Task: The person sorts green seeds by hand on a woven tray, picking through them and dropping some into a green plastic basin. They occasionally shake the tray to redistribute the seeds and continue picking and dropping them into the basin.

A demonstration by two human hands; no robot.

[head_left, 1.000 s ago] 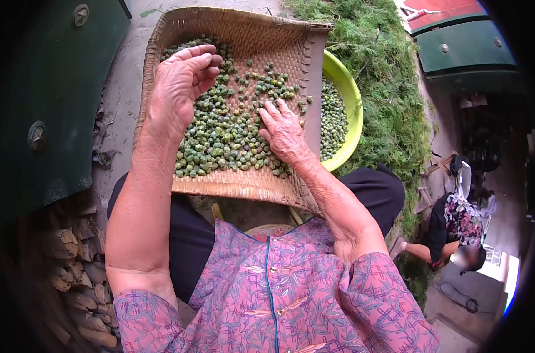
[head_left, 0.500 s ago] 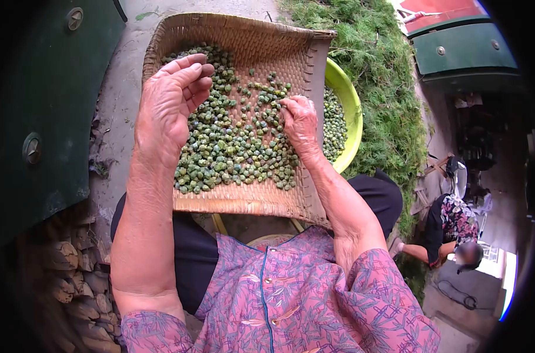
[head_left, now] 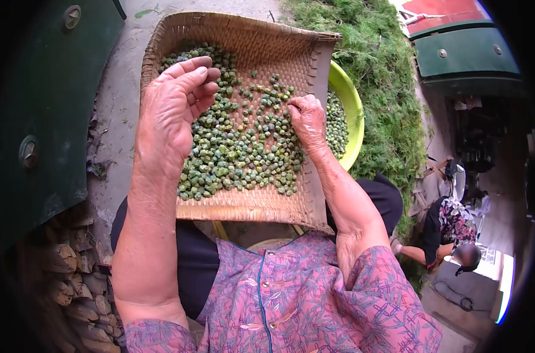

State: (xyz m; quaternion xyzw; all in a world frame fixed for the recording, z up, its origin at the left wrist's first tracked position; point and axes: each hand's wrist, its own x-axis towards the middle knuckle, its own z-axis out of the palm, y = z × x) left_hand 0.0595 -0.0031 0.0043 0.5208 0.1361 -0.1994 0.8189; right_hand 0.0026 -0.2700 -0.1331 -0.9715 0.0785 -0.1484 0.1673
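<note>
A woven scoop-shaped basket (head_left: pixel 238 210) rests over my lap, strewn with small round green fruits (head_left: pixel 220 154). Above its left part my left hand (head_left: pixel 176 103) is raised, fingers apart and curved, with nothing visible in it. My right hand (head_left: pixel 308 119) is at the basket's right side, its fingers pinched together; whatever they hold, if anything, is too small to name. A yellow-green basin (head_left: pixel 354 112) with more of the green fruits shows beyond the basket's right edge, partly hidden under it.
Cut green foliage (head_left: pixel 385 88) lies right of the basin. Dark green metal panels (head_left: pixel 44 117) stand at the left, above stacked split wood (head_left: pixel 94 306). Another person (head_left: pixel 452 226) in a floral top is at the far right, beside a chair.
My right hand has shifted slightly right, off the fruits toward the basket's right edge. My left hand has moved slightly right, still raised and open.
</note>
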